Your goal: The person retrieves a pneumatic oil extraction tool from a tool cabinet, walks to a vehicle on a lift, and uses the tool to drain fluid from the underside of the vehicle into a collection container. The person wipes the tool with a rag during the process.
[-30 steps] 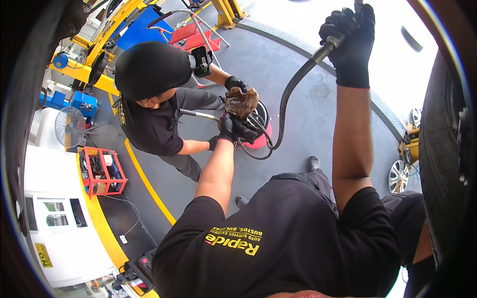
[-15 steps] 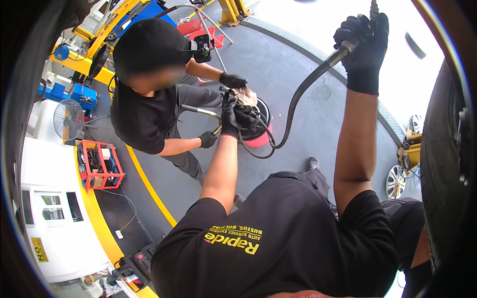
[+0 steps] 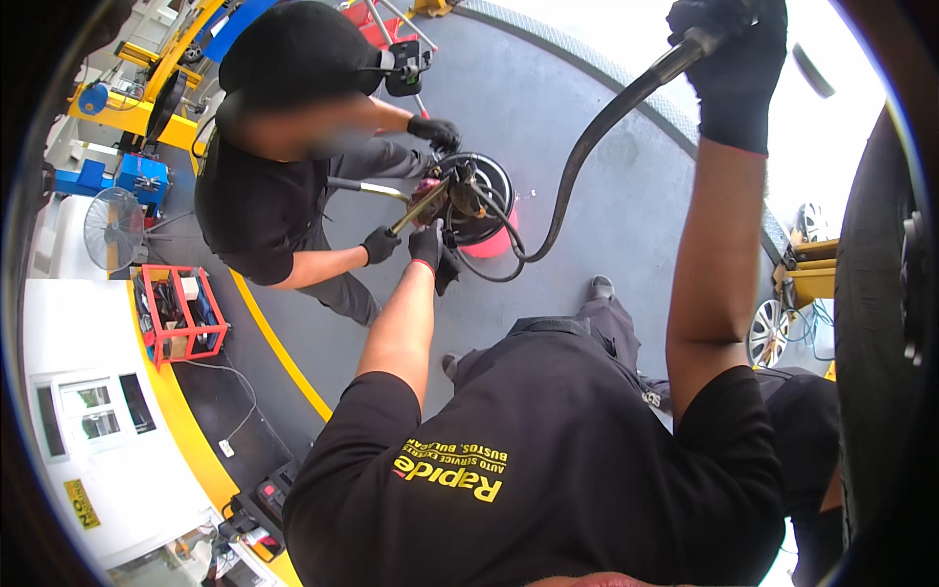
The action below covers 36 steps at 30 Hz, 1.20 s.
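Hose (image 3: 584, 152) clasped within right fingers (image 3: 688, 16).

Right hand (image 3: 740, 61) is cropped by the upper edge; end of black hose (image 3: 626, 101) is hidden past the grip. Left hand (image 3: 426, 246) shows small and dark, finger hold unreadable. Pink-sided bucket's interior (image 3: 497, 241) is partly covered. Tire (image 3: 869, 293) is cut off at right.

The left hand (image 3: 426, 246) has drawn back slightly
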{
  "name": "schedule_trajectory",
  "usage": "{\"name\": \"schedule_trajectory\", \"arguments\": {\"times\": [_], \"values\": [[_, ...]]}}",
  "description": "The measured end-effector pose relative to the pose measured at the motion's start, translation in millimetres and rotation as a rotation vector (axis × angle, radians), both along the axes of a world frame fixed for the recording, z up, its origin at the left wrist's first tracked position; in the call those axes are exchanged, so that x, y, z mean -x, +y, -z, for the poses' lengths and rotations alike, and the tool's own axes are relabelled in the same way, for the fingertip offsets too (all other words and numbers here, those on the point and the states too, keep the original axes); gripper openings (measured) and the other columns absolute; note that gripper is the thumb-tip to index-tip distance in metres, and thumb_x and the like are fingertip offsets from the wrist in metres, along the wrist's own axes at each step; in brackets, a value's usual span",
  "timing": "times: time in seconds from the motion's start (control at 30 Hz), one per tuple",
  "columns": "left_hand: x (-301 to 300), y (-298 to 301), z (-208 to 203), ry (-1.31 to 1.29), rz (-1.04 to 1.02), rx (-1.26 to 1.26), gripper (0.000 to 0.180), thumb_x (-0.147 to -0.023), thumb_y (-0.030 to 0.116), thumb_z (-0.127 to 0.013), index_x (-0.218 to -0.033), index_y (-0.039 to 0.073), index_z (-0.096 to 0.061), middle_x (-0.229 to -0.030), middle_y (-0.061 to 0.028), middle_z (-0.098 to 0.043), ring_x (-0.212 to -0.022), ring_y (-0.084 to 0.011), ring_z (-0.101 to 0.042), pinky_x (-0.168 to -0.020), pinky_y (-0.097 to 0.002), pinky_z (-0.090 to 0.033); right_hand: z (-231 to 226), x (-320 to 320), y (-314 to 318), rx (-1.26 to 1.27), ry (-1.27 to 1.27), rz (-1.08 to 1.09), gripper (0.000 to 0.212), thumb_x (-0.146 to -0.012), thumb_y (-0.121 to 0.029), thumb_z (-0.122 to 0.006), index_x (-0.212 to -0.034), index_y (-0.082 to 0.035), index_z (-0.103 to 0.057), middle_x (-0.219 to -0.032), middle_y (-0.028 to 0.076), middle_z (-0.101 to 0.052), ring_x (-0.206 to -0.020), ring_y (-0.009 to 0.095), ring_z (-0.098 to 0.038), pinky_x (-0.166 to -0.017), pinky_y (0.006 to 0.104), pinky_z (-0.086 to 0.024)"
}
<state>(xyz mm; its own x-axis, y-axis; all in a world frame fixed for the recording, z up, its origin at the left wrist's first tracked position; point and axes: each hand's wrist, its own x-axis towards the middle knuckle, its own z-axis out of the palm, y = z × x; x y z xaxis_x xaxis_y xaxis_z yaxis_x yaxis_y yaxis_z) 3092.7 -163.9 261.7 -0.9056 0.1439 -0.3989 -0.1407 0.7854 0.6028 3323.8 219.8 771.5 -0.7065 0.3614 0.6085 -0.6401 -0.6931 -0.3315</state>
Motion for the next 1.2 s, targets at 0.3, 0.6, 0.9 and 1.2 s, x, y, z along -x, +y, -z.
{"name": "schedule_trajectory", "arguments": {"times": [0.3, 0.6, 0.9, 1.2], "values": [[27, 97, 1, 0.328, 0.481, 0.154, 0.062, -0.090, 0.032, -0.066, -0.149, 0.022, -0.050, -0.133, -0.0240, -0.063, -0.120, -0.0400, -0.064, -0.102, -0.0474, -0.051, -4, 8, -34, -0.903, -0.099, 1.319, 0.040, -0.113, -0.034, -0.040, -0.094, -0.005, -0.059, -0.068, 0.004, -0.056, -0.047, 0.011, -0.051, -0.041, 0.0204, -0.044], [23, 134, 32, 0.367, 0.291, 0.156, 0.031, -0.094, 0.035, -0.058, -0.111, 0.013, -0.071, -0.108, -0.0209, -0.072, -0.100, -0.0378, -0.071, -0.087, -0.0491, -0.056, -27, -3, -13, -0.593, -0.587, 1.377, 0.029, -0.099, -0.032, -0.055, -0.082, -0.009, -0.052, -0.070, 0.000, -0.048, -0.062, 0.011, -0.046, -0.060, 0.0280, -0.042], [8, 45, 8, 0.397, 0.183, -0.822, 0.022, -0.092, 0.004, -0.061, -0.113, -0.001, -0.068, -0.101, -0.0068, -0.072, -0.089, -0.0180, -0.063, -0.083, -0.0351, -0.052, -11, -33, 38, 0.004, -0.241, -0.057, 0.020, -0.094, -0.022, -0.057, -0.078, -0.011, -0.050, -0.080, 0.001, -0.047, -0.072, 0.014, -0.046, -0.068, 0.0321, -0.039], [-30, 32, -152, -0.587, 0.433, -1.888, 0.057, -0.104, 0.036, -0.050, -0.152, 0.006, -0.042, -0.151, -0.0181, -0.049, -0.138, -0.0368, -0.050, -0.120, -0.0513, -0.036, 15, -21, 8, -0.011, -0.398, 0.607, 0.051, -0.102, -0.054, -0.050, -0.067, -0.021, -0.037, -0.055, -0.006, -0.026, -0.048, 0.011, -0.031, -0.047, 0.0255, -0.032]]}}
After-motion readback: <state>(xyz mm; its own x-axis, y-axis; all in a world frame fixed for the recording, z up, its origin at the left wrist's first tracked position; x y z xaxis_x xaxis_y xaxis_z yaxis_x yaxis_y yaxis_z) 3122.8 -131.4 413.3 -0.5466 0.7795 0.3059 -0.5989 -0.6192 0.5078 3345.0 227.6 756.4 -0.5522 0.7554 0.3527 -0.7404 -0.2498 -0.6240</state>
